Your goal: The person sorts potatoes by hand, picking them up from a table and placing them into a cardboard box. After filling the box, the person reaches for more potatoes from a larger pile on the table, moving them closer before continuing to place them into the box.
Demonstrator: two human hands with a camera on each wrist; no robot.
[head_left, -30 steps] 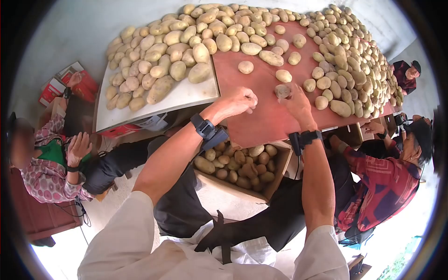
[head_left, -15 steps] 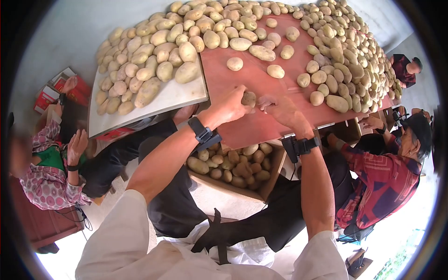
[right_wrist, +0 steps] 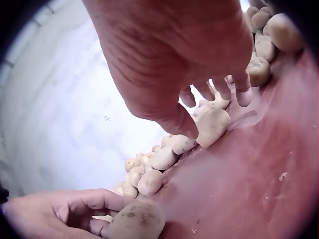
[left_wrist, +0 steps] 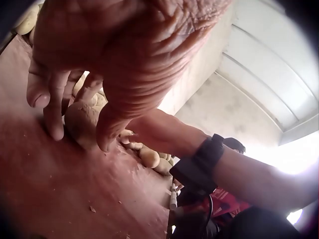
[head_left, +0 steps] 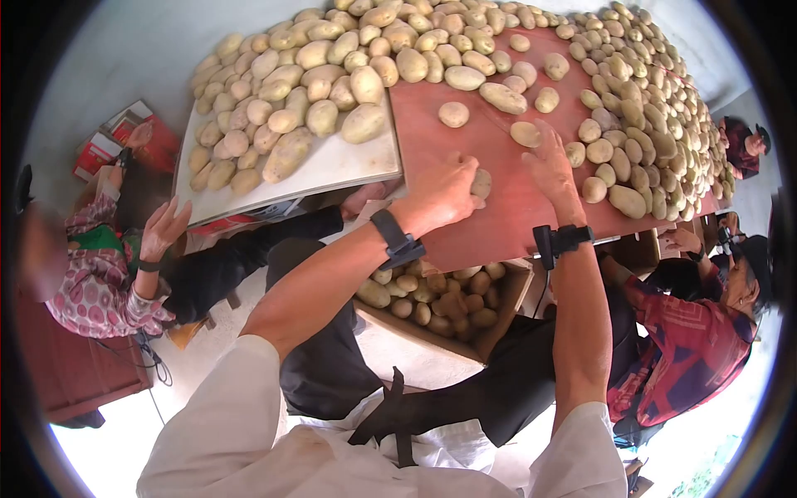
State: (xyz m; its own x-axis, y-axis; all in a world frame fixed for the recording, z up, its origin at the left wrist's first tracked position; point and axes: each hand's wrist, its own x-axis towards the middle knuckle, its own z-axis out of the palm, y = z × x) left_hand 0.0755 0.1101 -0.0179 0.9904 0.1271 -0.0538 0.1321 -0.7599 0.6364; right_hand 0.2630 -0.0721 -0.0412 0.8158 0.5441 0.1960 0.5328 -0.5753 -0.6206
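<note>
My left hand (head_left: 447, 195) grips a small brown potato (head_left: 481, 183) low over the red tabletop, thumb and fingers about it. The right wrist view shows this potato (right_wrist: 137, 221) with dark blotches on its skin. My right hand (head_left: 552, 170) reaches forward to a pale oval potato (head_left: 525, 134) lying on the red surface. In the right wrist view its thumb tip is right at that potato (right_wrist: 213, 127), with the other fingers extended and spread above it. The left wrist view shows the left fingers hanging around the held potato (left_wrist: 82, 122).
Potatoes are heaped on a white board (head_left: 365, 166) at left and along the back and right of the red tabletop (head_left: 432, 236). A cardboard box of potatoes (head_left: 440, 307) stands below the front edge. People sit at left and right (head_left: 689, 340).
The potato that my right hand held passed into my left hand. My right hand has since moved forward to another potato on the tabletop.
</note>
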